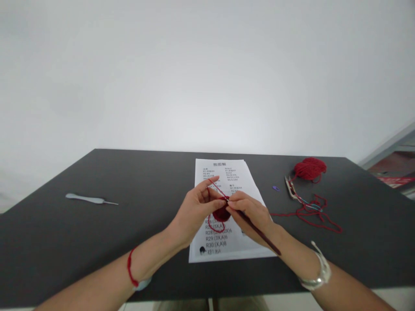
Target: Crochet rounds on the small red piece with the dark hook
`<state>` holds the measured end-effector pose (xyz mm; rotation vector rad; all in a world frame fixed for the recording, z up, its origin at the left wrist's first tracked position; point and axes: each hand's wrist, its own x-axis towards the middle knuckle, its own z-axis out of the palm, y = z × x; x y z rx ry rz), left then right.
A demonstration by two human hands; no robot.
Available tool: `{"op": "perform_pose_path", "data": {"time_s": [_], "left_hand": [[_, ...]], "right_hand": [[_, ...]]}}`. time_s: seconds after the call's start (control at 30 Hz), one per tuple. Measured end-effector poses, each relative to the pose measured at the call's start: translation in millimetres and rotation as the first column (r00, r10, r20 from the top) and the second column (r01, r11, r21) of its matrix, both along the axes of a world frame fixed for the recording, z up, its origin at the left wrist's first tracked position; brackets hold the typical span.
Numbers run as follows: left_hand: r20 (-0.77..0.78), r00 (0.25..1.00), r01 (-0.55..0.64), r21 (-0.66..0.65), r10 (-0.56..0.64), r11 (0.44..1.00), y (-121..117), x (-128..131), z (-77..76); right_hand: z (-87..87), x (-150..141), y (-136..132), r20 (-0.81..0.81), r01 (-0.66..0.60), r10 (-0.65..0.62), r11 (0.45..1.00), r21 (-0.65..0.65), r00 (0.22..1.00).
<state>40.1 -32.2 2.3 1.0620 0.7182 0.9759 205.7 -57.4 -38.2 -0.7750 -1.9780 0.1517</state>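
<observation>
A small dark-red crochet piece (221, 213) is pinched between the fingertips of my left hand (197, 205). Red yarn runs over that hand's raised index finger down to the piece, and a loose loop hangs below it. My right hand (248, 209) grips a crochet hook (259, 231) with a brown handle, which slants down toward my right wrist. The hook's tip meets the top edge of the piece, partly hidden by my fingers. Under both hands lies a printed pattern sheet (223, 252) with rows of text.
On the dark table (155, 172), a grey-handled hook (86, 198) lies at left. To the right are a red yarn ball (310, 168), thread snips (290, 188), a purple stitch marker (275, 188) and tangled red yarn (319, 216). A white wall (207, 77) rises behind.
</observation>
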Motion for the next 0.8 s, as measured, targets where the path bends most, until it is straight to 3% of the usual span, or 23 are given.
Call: {"op": "perform_pose_path", "data": {"time_s": [0.2,0.37,0.5,0.6,0.7,0.8], "left_hand": [[-0.071,0.987,-0.139,0.106,0.147,0.985,-6,4,3.3],[-0.099,0.971,-0.193,0.212,0.218,0.958,-4,2,0.7],[-0.204,0.945,-0.16,0.393,0.256,0.906,-1,-1,-1.1],[-0.3,0.92,-0.074,0.501,0.253,0.862,-1,-3,-0.3],[-0.363,0.901,-0.012,0.53,0.24,0.848,-1,-4,1.6],[-0.338,0.921,-0.002,0.494,0.195,0.869,-1,-3,1.7]], "right_hand": [[-3.8,-11,-9,-0.109,0.094,-0.106,0.99,-0.108,0.988],[11.6,-18,-19,-0.164,0.179,-0.184,0.983,-0.044,0.969],[22.0,-16,-20,-0.237,0.23,-0.261,0.962,-0.15,0.936],[24.3,-12,-16,-0.406,0.097,-0.245,0.931,-0.351,0.881],[26.2,-10,-10,-0.608,-0.139,-0.266,0.833,-0.536,0.748],[29.5,-9,-4,-0.732,-0.343,-0.29,0.738,-0.581,0.616]]}}
